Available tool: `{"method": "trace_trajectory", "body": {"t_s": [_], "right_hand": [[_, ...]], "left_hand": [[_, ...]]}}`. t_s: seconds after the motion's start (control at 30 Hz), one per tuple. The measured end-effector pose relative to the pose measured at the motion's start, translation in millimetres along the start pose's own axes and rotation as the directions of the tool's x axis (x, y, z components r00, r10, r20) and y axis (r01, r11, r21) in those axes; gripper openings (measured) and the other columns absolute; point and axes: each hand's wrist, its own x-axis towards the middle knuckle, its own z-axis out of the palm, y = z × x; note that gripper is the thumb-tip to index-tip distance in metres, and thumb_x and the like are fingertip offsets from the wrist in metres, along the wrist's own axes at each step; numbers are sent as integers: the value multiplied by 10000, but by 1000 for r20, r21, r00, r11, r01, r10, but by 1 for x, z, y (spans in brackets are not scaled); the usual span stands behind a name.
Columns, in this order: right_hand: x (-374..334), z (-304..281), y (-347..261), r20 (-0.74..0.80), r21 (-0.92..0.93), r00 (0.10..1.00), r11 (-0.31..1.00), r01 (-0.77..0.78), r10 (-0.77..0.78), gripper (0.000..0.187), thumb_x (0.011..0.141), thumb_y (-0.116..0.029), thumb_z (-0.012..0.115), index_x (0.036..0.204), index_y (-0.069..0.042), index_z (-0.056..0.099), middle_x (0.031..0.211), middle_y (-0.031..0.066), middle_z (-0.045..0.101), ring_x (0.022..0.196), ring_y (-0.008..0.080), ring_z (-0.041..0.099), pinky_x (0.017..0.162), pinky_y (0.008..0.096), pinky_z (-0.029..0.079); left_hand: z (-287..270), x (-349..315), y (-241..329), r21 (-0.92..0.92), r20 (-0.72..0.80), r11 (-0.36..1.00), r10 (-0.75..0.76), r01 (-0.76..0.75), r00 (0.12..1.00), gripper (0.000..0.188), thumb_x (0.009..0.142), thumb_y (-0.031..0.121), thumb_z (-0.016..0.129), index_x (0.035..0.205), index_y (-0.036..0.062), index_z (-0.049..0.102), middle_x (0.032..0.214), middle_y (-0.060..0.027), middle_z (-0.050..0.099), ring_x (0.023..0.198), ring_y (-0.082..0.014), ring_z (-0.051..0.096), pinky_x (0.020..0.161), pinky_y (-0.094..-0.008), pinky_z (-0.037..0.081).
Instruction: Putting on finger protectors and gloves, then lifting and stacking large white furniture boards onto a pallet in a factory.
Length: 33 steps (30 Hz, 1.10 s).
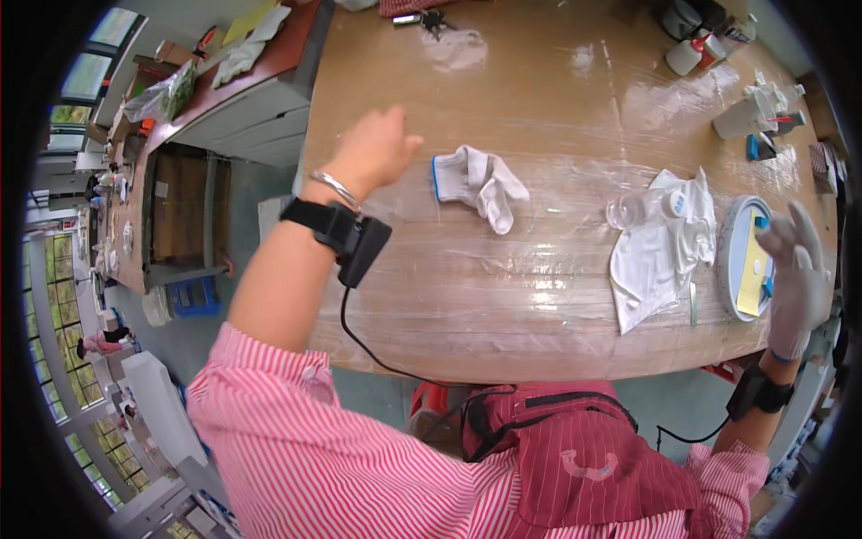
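Note:
My left hand (373,148) is bare and reaches over the left part of the table. Its thumb stands off from the bent fingers and it holds nothing. To its right lies a crumpled white glove (485,184) with a blue cuff edge. My right hand (797,283) wears a white glove, its fingers spread apart and nothing visible in them. It is raised at the far right, beside a round pale-blue tray (729,238) that bears a yellow pad (751,269). A white cloth (648,269) and a clear plastic container (626,212) lie left of the tray.
Clear film covers the wooden table (539,332). A thin stick-like tool (692,304) lies between cloth and tray. A white tub (741,119) and several bottles stand back right. Keys (435,22) lie at the far edge. A cable (368,346) hangs from my left wrist device (346,235).

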Motion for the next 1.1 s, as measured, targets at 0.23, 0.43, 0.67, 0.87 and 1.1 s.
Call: {"method": "trace_trajectory", "body": {"t_s": [0.23,0.43,0.67,0.87,1.1], "right_hand": [[-15,-10,28,-20,-6,977,977,-212,212,478,1012,-233,531,1394,55,528,1172,135,659,1000,218,644,965,366,485],[-3,50,-6,268,-49,945,982,-180,187,601,950,-313,636,1407,57,508,1232,155,647,1074,241,649,1028,381,466],[-23,147,-53,522,189,818,968,163,-240,925,819,-335,821,1535,-12,331,1439,179,503,1248,287,570,1064,399,447],[-69,58,-54,530,76,837,975,-210,139,492,890,-127,686,1333,-31,496,1146,124,572,945,236,647,794,369,559],[-204,-136,-12,-148,-134,863,855,-502,483,340,834,73,552,1145,-60,521,900,50,512,602,173,633,472,348,615]], "left_hand": [[163,-41,42,-114,-277,986,83,-119,957,177,864,181,707,1012,88,677,1073,-163,652,1068,-360,600,867,-448,515],[67,-48,67,-709,-213,679,53,-192,976,91,759,-23,617,753,60,654,799,-51,625,757,-221,609,690,-345,483],[-70,-145,166,-842,-347,217,484,-494,803,82,749,-5,591,786,41,648,757,-99,635,708,-263,618,652,-364,500],[-60,-222,156,-917,147,400,322,6,935,248,875,64,682,1119,32,658,1030,-135,670,987,-189,661,862,-288,524],[45,-376,153,-596,799,791,569,135,192,534,959,337,649,1408,73,536,1276,-195,653,1172,-363,619,1008,-410,481]]}}
